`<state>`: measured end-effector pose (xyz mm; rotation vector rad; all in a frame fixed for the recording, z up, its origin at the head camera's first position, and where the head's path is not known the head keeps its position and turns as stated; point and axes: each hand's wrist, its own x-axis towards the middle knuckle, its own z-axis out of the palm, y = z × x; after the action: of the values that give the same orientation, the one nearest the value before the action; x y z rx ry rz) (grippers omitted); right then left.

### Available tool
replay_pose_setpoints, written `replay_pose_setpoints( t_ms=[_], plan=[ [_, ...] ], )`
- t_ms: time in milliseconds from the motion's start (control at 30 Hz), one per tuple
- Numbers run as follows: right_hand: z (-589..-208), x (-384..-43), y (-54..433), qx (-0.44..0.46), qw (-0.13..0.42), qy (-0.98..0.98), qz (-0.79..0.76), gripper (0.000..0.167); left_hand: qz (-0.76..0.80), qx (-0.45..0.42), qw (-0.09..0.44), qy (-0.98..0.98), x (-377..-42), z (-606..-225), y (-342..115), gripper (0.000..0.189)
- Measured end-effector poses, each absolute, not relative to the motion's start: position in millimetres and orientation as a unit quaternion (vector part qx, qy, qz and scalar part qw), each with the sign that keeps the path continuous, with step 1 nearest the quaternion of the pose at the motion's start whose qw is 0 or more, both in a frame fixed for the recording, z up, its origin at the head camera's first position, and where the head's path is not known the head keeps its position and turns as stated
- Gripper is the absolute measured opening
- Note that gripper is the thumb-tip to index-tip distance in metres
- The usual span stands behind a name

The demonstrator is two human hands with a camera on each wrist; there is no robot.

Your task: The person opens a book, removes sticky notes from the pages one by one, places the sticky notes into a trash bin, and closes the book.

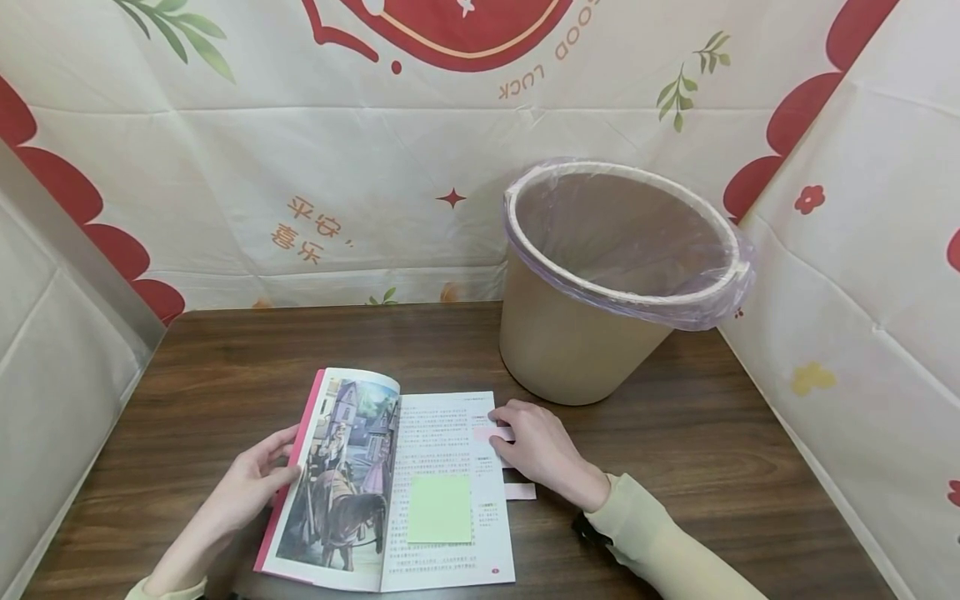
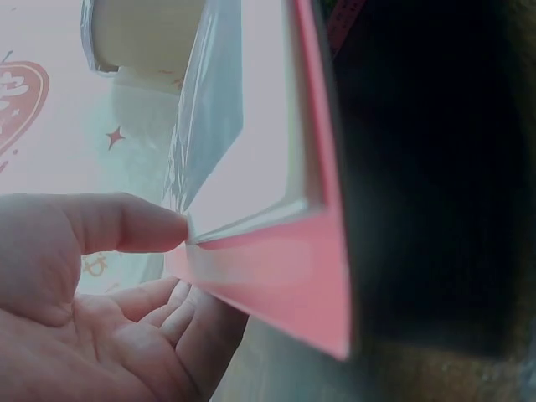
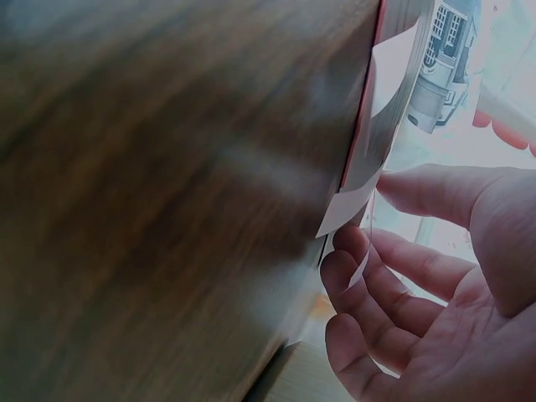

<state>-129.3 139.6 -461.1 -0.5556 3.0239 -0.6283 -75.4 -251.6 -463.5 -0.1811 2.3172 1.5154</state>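
Head view: bk laid open on bench; call the book the landmark. Illus. on its left page, text on its right page.
L hand: at book's left edge, pinching cover + pages btwn thumb and fingers.
R hand: at book's right edge, upper half; fingers curled, thumb and index either side of upper pink tab. Can't tell if the pinch is closed on it.
Tab work: prob. the step in hand. Best done w/ thumb + index on the tab only, not the page; move slow, low, in line w/ the strip, so paper doesn't crease or tear.
Book hold: L hand should press lightly but steadily, else the left half may flop over or the book slide.
Lower pink tab: sticks out of book's right edge, below R hand; best kept clear of the wrist.
Green note: on book's right page, lower half; head view only, neither wrist cam gets it.
Bin: beyond book's top right corner.
Left wrist view: adds thumb tip at page edges, fingers behind pink cover; head cam hides most of that.
Right wrist view: adds book's edge side-on, pale strips poking out, thumb tip at page edge.
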Motion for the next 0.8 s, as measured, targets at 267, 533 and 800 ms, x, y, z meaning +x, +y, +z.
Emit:
replay_pose_setpoints(
  t_ms=[267, 533, 800],
  plan=[
    [-462.0, -129.7, 140.6, -0.197, -0.011, 0.962, -0.187, 0.025, 0.522, -0.092, 0.189, 0.827, -74.8, -463.8, -252.8, 0.065],
    [-462.2, -128.6, 140.9, -0.216, -0.018, 0.961, -0.171, 0.026, 0.52, -0.098, 0.195, 0.826, -74.6, -466.3, -256.3, 0.065],
    [-461.1, -128.8, 141.2, -0.222, -0.011, 0.959, -0.176, 0.026, 0.516, -0.109, 0.202, 0.825, -75.3, -470.6, -256.5, 0.066]
  ],
)
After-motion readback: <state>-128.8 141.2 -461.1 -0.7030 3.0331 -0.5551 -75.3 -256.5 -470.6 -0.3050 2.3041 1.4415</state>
